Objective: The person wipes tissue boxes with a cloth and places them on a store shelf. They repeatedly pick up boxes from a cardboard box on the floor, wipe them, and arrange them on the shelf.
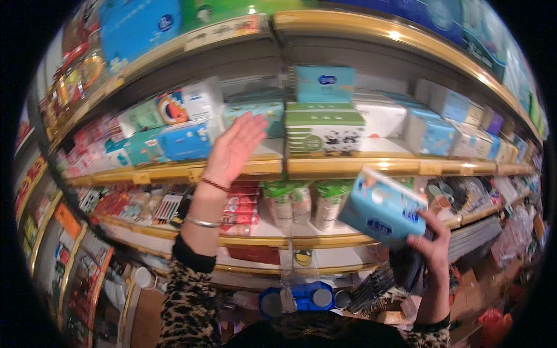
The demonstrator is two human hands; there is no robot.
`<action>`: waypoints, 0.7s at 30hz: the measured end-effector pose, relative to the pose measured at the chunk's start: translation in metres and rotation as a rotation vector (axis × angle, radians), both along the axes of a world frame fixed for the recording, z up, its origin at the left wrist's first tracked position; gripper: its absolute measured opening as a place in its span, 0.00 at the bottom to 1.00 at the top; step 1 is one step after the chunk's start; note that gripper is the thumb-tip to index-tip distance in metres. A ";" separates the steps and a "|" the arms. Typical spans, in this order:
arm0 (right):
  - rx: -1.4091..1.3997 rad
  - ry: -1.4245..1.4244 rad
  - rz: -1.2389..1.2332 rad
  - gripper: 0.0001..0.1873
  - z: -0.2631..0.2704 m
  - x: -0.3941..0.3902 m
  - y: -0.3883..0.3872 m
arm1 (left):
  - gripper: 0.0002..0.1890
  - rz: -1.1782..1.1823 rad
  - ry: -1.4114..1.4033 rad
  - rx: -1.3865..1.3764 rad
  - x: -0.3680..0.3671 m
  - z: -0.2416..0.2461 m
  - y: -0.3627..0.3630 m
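My left hand (237,145) is raised flat with its fingers straight, holding nothing. Behind its fingertips, as I see it, is a teal tissue pack (272,113) on the middle shelf; whether they touch I cannot tell. My right hand (433,243) grips the end of a light-blue tissue pack (374,206), tilted in front of the shelf edge. A dark, blurred thing (407,267) hangs below that pack, partly hidden. Between the two hands, a green-and-white panda-print pack (326,132) stands on the shelf with a light-blue pack (326,82) on top.
Blue packs (185,141) fill the shelf to the left, and more boxes (435,135) line it to the right. Green-topped bags (280,204) stand one shelf lower. Near my body are blue containers (309,298). At the right, plastic-wrapped goods (515,235) sit above the floor.
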State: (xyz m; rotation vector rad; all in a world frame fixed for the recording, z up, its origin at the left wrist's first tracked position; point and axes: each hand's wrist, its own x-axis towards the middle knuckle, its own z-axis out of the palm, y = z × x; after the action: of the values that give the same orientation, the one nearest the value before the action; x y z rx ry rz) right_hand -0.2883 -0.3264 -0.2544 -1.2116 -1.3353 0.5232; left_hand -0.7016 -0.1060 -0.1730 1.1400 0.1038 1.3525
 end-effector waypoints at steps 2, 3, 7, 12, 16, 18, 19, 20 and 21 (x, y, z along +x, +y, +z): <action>0.129 -0.082 -0.052 0.32 0.025 0.018 0.010 | 0.18 0.350 0.320 0.062 -0.001 0.008 0.005; 0.161 -0.164 -0.128 0.32 0.038 0.028 0.018 | 0.13 0.616 0.522 0.138 -0.002 0.013 0.008; 0.186 -0.140 -0.165 0.29 0.084 0.052 0.065 | 0.26 0.787 0.869 0.266 -0.004 0.047 0.026; 0.123 -0.118 -0.086 0.27 0.110 0.058 0.126 | 0.35 -0.052 0.053 -0.166 -0.004 0.074 0.024; 0.111 -0.124 0.000 0.26 0.122 0.063 0.149 | 0.36 -0.127 -0.061 -0.163 0.005 0.075 0.000; 0.091 -0.180 -0.018 0.27 0.125 0.064 0.151 | 0.37 -0.118 -0.018 -0.124 0.009 0.074 -0.011; 0.120 -0.212 0.026 0.27 0.125 0.063 0.152 | 0.37 -0.103 -0.026 -0.168 0.009 0.075 -0.016; 0.164 -0.263 0.013 0.27 0.124 0.062 0.153 | 0.37 -0.108 -0.019 -0.160 0.009 0.075 -0.020; 0.228 -0.342 -0.007 0.27 0.122 0.060 0.154 | 0.37 -0.130 -0.006 -0.113 0.009 0.075 -0.023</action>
State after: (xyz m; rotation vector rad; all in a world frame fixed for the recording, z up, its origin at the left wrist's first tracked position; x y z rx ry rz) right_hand -0.2281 -0.1726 -0.1322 -1.1478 -1.6293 0.1542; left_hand -0.6927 -0.1290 -0.0981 1.0298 0.0985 1.2196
